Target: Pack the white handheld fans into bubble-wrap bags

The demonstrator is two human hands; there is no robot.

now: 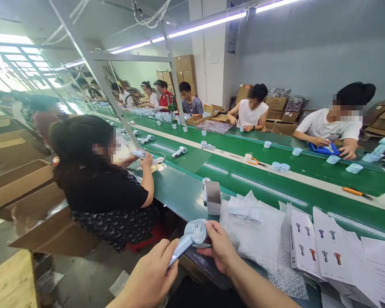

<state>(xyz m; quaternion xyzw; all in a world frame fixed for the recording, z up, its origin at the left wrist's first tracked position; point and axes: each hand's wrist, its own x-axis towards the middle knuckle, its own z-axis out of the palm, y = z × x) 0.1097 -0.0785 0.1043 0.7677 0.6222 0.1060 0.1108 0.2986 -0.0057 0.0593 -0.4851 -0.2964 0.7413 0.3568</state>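
A light-blue handheld fan [183,247] is held up in front of me over the table's near edge, its round grille facing up. My left hand [155,269] is closed around the fan's handle. With thumb and fingers, my right hand [220,246] grips the right side of the fan's head. To the right of my right hand lies a pile of clear bubble-wrap bags [256,239], with a light-blue fan showing in the top one. Beside the bags stand white printed boxes [321,244] with fan pictures on them.
A metal tape dispenser [213,197] stands ahead on the dark green table. Beyond runs a green conveyor [237,164] carrying fans and light-blue cups. Orange-handled pliers [353,191] lie on its pale divider. To the left sits a co-worker [99,184], near open cartons [48,231]; others work across the line.
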